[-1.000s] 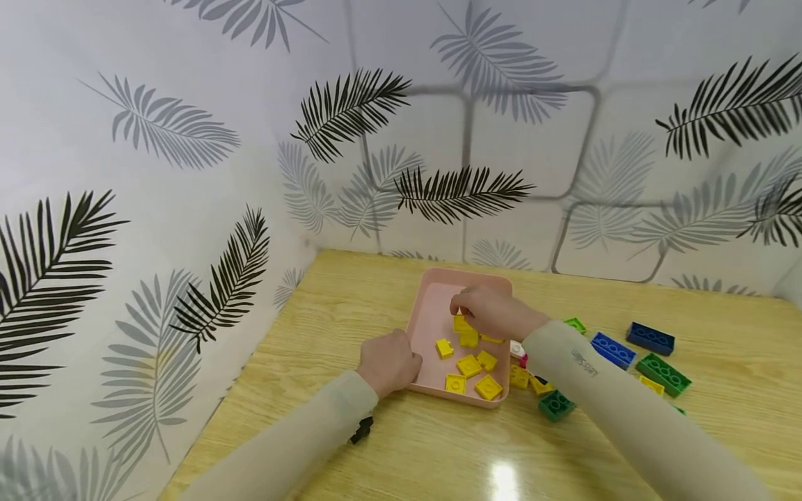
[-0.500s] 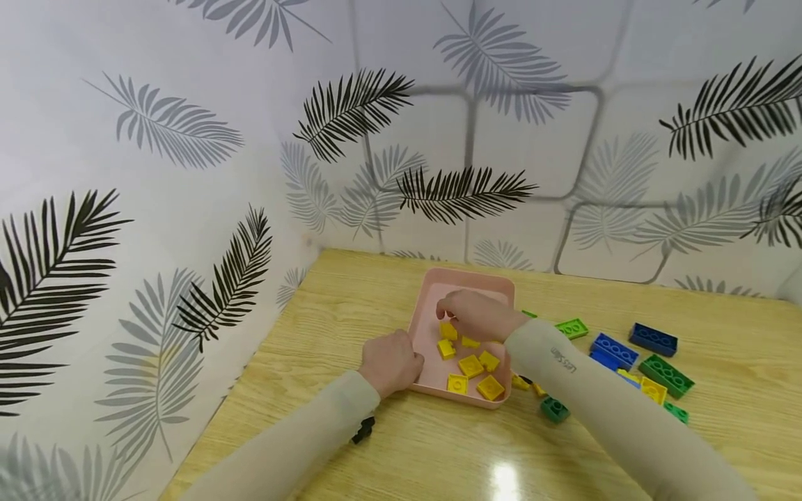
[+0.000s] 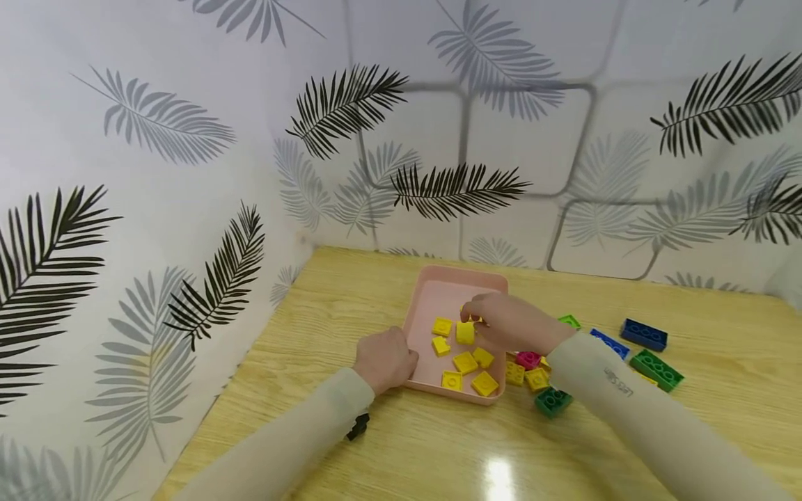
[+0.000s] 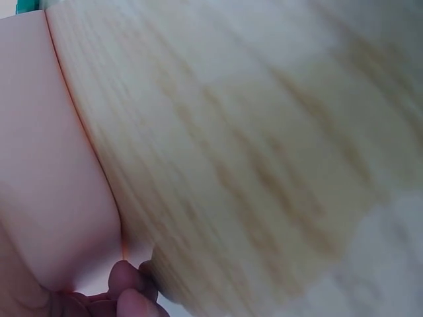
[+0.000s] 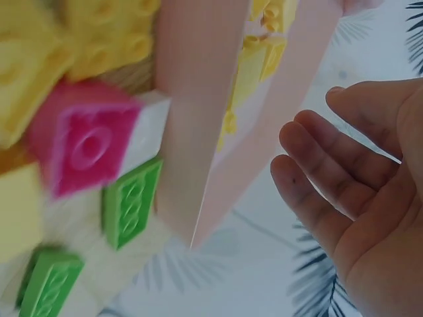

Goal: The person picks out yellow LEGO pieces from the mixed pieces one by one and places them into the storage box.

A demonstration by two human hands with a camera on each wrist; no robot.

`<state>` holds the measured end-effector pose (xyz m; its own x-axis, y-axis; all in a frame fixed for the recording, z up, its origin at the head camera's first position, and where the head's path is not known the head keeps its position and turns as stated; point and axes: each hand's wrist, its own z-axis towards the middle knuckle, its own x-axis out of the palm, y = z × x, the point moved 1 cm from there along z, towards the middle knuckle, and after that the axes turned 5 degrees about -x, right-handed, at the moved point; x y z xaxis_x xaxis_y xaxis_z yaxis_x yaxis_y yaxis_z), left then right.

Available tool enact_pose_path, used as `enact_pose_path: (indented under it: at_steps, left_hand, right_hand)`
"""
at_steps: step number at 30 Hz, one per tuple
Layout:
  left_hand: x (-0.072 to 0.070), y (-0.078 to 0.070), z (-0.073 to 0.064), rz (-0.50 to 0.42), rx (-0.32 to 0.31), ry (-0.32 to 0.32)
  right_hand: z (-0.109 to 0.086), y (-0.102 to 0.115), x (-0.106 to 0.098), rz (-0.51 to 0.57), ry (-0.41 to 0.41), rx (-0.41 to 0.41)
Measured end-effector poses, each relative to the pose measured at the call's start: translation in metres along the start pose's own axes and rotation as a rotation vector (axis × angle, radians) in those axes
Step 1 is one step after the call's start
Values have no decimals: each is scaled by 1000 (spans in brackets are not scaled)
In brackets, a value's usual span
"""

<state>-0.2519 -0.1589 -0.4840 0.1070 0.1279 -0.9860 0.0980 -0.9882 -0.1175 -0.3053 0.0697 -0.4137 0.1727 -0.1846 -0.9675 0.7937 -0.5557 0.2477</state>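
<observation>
Much depends on the left hand (image 3: 384,358), gripping the pink tray (image 3: 436,300), bracing it for the right hand (image 3: 509,321), fingers (image 5: 312,195) apart.

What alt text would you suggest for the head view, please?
A person's left hand grips the left side of a pink tray while the right hand is over yellow bricks inside. Mixed-colour bricks lie on the table beside it.

Wood-grain table (image 3: 326,299), pink tray (image 3: 438,296), coloured bricks (image 3: 656,370)
</observation>
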Motion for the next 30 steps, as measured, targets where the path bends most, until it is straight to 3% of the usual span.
enact_pose_path:
  at_steps: [8,17,23,30]
  left_hand:
    - [-2,-2,0,20,5,-4]
    - [1,-3,2,1,17,-18]
    - [-1,-3,-2,-22,16,-7]
    - [-2,-3,-3,-16,7,6]
  right_hand:
    - [-54,-14,-13,-93,-27,62]
    - [-111,-34,-28,-84,-38,156]
    - [-141,-47,-36,-94,-58,171]
    - [-172,-62,-34,-87,-28,206]
